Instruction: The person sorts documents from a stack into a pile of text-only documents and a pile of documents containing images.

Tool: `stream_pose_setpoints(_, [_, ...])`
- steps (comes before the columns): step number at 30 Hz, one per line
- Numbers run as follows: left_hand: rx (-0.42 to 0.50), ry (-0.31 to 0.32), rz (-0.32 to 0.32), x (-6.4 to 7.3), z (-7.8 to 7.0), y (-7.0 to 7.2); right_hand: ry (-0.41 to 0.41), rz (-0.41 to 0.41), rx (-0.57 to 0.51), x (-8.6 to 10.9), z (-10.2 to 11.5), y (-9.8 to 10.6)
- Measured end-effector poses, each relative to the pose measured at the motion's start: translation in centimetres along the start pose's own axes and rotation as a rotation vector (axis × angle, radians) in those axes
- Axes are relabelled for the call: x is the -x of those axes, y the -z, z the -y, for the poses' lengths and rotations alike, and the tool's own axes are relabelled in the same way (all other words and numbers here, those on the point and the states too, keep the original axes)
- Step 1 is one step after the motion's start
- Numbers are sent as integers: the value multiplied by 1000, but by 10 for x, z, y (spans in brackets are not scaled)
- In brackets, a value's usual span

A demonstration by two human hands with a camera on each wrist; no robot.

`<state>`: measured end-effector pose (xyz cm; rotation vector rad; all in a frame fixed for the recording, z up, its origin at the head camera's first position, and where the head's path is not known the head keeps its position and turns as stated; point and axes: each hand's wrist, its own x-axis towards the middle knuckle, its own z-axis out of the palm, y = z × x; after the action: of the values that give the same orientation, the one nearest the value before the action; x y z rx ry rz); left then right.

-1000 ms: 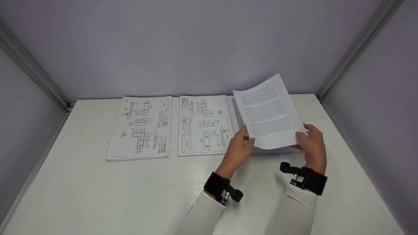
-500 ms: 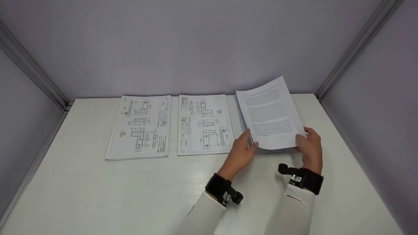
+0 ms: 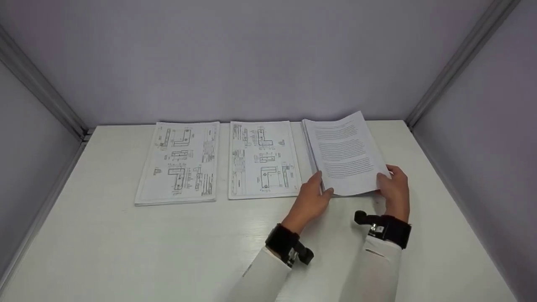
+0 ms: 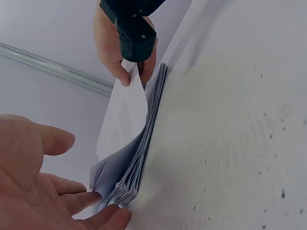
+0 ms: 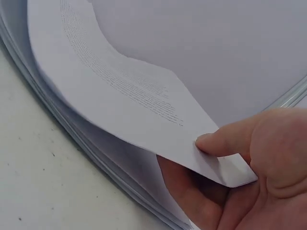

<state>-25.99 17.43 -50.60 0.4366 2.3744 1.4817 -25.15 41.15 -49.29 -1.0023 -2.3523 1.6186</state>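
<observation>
A sheet of printed text (image 3: 345,153) lies bowed over the right-hand paper stack (image 3: 309,147) in the head view, its near right corner lifted. My right hand (image 3: 393,186) pinches that corner between thumb and fingers; the right wrist view shows the thumb (image 5: 211,143) on top and fingers underneath. At the stack's near left corner is my left hand (image 3: 309,203). In the left wrist view its fingertips (image 4: 120,218) touch the edges of the stacked sheets (image 4: 148,139), while the thumb stands apart from the paper. The page under the lifted sheet is mostly hidden.
Two more paper stacks with bracket drawings lie to the left: the middle stack (image 3: 264,161) and the left stack (image 3: 178,163). All rest on a white table (image 3: 168,251) along its back edge, against a grey wall (image 3: 268,58). Side panels border the table.
The lifted sheet has come down onto the right-hand stack, its far edge lowering. My right hand has moved slightly left with the corner; my left hand has shifted slightly right and nearer.
</observation>
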Motion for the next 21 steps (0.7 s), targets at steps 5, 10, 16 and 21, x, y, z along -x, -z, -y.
stream_pose_setpoints(5, [20, 0, 6, 4, -1, -1, -3, -8, 32, -3, 0, -2])
stream_pose_setpoints(10, [-10, -15, 4, 5, -1, -3, 7, -16, 91, -6, -2, -2])
stream_pose_setpoints(16, [-14, -10, 10, 5, 1, -4, 25, -13, 128, -7, -6, -2])
stream_pose_setpoints(21, [-16, 1, 16, 6, 1, -4, 37, 1, 139, -8, -6, -4])
